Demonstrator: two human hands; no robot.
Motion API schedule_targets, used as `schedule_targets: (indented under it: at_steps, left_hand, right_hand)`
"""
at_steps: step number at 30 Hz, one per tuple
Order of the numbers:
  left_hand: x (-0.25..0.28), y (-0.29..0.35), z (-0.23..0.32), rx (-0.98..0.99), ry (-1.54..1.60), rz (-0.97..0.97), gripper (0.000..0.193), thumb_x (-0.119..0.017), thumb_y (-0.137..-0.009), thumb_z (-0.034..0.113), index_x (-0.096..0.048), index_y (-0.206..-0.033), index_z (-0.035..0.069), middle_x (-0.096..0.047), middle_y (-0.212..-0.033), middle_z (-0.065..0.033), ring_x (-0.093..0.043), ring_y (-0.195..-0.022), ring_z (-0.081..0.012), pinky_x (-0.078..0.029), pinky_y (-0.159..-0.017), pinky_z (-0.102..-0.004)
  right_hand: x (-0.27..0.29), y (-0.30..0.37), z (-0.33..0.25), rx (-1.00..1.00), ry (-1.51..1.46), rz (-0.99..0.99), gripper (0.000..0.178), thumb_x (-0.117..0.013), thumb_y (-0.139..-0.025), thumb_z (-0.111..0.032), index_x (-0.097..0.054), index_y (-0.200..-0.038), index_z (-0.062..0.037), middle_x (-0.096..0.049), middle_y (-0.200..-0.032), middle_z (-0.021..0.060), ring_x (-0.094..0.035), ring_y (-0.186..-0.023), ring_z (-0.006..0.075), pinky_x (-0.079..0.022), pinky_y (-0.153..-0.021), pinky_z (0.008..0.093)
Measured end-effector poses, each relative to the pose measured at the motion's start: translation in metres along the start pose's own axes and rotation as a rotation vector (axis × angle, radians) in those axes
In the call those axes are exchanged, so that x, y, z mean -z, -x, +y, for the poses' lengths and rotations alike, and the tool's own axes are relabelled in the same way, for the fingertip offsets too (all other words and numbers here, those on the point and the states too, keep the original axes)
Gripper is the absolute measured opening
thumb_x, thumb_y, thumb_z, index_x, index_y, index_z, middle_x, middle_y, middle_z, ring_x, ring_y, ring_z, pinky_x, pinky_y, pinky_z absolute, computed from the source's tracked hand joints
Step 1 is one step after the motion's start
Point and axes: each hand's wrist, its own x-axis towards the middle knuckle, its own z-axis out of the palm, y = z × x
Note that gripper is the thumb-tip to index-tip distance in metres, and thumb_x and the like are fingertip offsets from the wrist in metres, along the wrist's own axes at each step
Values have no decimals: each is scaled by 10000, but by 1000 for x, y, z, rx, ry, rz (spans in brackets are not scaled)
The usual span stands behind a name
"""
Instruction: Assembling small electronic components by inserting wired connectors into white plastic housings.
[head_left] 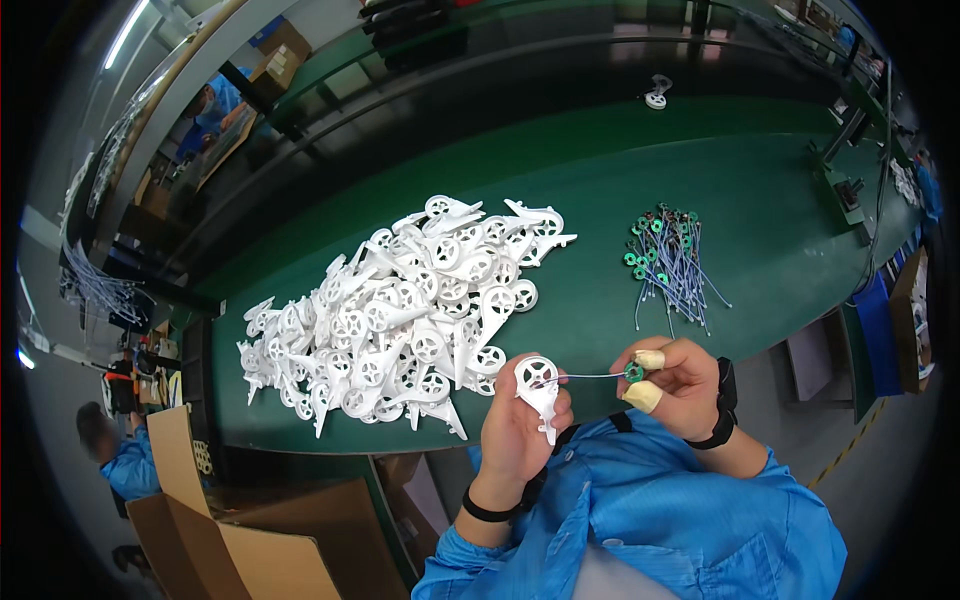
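My left hand (520, 425) grips a white plastic part (538, 385) with a round spoked end and a tapering tail, held near the front edge of the green table (600, 190). My right hand (675, 385), with yellowish finger cots on thumb and forefinger, pinches a small green ring component (633, 373). Thin wires run from that ring leftward into the round end of the white part. A large heap of the same white parts (400, 315) lies on the table to the left, beyond my left hand. A bundle of wired green ring components (670, 260) lies beyond my right hand.
A lone white part (657, 94) rests far back on the table. Open cardboard boxes (230, 530) stand at lower left, below the table edge. People in blue coats are at the left (125, 455) and upper left (210, 110). Fixtures (840, 185) line the right edge.
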Motion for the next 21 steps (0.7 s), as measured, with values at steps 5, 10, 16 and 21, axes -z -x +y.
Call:
schedule_targets:
  at_steps: [5, 10, 16, 21]
  left_hand:
    - [2, -1, 1, -38, 9, 28, 389, -356, -1014, 360, -477, -1231, 60, -579, -1068, -175, -531, -748, -208, -427, -605, -280]
    - [-4, 0, -4, -71, -122, 23, 380, -404, -1010, 322, -440, -1287, 64, -573, -1096, -166, -569, -844, -200, -465, -670, -289]
    - [-18, 6, -19, -248, -378, 23, 445, -452, -1000, 258, -344, -1387, 66, -538, -1185, -158, -575, -947, -171, -483, -748, -282]
    - [-18, 1, -16, -266, -283, 41, 452, -453, -998, 240, -333, -1398, 67, -529, -1214, -169, -578, -993, -186, -495, -795, -291]
  right_hand:
    - [-1, -1, 4, 118, 223, -30, 282, -657, -807, 95, -561, -1051, -9, -611, -1108, 189, -648, -925, 225, -526, -739, 301]
    - [2, -1, 6, 91, 392, -160, 360, -654, -809, 95, -558, -1138, -13, -628, -1059, 195, -641, -900, 199, -532, -750, 301]
    - [-12, 7, 20, -4, 343, -8, 344, -627, -837, 88, -559, -1157, -16, -591, -1141, 185, -599, -996, 184, -484, -798, 279]
    - [-19, 9, 23, 114, 440, 100, 298, -658, -830, 52, -563, -1106, -11, -616, -1098, 179, -622, -934, 192, -504, -747, 301]
